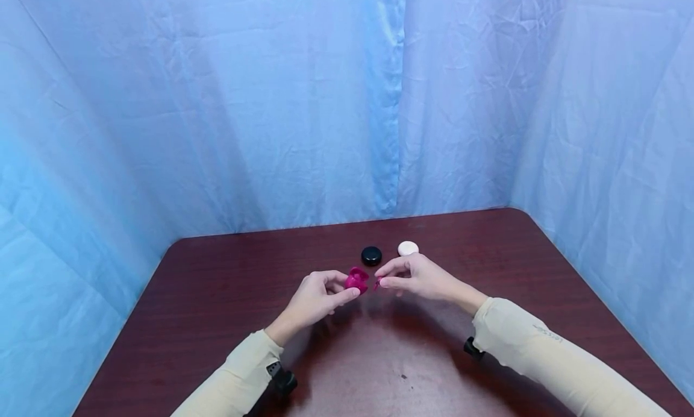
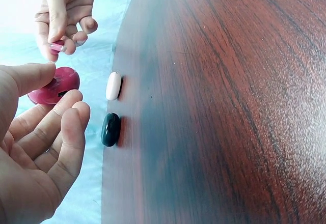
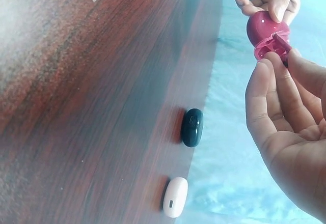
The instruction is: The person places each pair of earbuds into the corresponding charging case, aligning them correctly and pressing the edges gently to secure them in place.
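A magenta earbud case (image 1: 355, 281) with its lid up is held above the table in my left hand (image 1: 317, 299), thumb on one side and fingers on the other. Just right of it, my right hand (image 1: 420, 276) pinches a small magenta earbud (image 2: 57, 47) between thumb and fingertips. In the right wrist view the case (image 3: 266, 28) shows its open side toward the right fingertips, and the earbud's stem (image 3: 281, 42) lies close to the opening. Whether it touches the case I cannot tell.
Beyond the hands, a black rounded case (image 1: 371, 255) and a white rounded case (image 1: 408, 248) lie on the dark red-brown wooden table (image 1: 228, 296). Light blue curtains (image 1: 303, 103) hang around the table's back and sides.
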Demonstrator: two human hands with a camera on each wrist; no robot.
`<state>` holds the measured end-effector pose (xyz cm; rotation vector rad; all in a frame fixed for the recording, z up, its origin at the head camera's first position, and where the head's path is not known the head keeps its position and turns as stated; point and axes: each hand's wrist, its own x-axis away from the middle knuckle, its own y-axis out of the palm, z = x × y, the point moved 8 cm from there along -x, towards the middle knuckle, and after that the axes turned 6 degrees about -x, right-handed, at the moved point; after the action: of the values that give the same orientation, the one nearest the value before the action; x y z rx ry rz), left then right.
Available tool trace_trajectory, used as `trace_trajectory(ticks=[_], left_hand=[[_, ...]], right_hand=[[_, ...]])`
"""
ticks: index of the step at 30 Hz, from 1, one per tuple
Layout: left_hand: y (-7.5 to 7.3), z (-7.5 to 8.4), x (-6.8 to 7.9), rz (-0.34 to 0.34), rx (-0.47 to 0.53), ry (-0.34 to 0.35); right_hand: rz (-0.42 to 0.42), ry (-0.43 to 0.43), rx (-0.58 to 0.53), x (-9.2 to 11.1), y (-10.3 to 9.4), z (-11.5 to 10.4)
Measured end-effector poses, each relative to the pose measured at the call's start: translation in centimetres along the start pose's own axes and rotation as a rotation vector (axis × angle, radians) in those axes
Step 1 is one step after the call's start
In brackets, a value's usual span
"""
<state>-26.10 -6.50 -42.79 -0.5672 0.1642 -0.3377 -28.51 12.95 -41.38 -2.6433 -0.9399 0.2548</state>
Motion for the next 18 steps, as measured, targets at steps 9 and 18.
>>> trace_trajectory(ticks=[9,18], left_hand=[[-0.07,0.01,0.08,0.000,0.000,-0.005],[-0.10,0.25,0.00,-0.008,0.015,0.000]], right_hand=[[0.042,-0.017,0.026,-0.17,-0.16,-0.23],[0.052,-0.078,0.055,-0.44,-0.31,-0.83]])
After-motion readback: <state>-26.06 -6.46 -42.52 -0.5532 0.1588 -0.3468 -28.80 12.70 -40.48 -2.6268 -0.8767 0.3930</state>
